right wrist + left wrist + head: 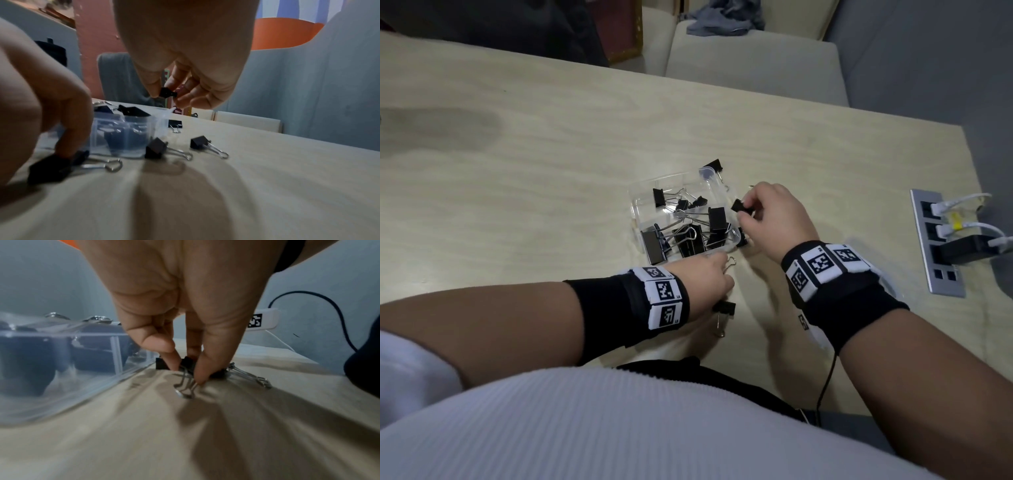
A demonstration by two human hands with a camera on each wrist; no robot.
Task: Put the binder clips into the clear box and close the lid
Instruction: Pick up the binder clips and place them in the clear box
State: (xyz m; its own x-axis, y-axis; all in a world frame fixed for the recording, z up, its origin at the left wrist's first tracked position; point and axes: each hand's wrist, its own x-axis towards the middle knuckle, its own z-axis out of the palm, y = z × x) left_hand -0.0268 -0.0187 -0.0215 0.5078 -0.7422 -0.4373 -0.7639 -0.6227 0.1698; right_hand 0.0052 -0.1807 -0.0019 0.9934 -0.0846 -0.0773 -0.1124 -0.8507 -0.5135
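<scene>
Right hand (774,219): pinches one small black metal binder clip (740,207) between thumb and fingertips, raised just right of the box rim, centre of the head view.

Left hand (185,308): fingertips (200,374) pinch a black binder clip with silver wire handles (188,368) lying on the pale wooden table (534,178), just beside the box's near wall.

Clear plastic rectangular box (640,202): lid off or open, holding a heap of black binder clips (688,229).

Loose clips: several on the table around the box, right wrist view centre.
</scene>
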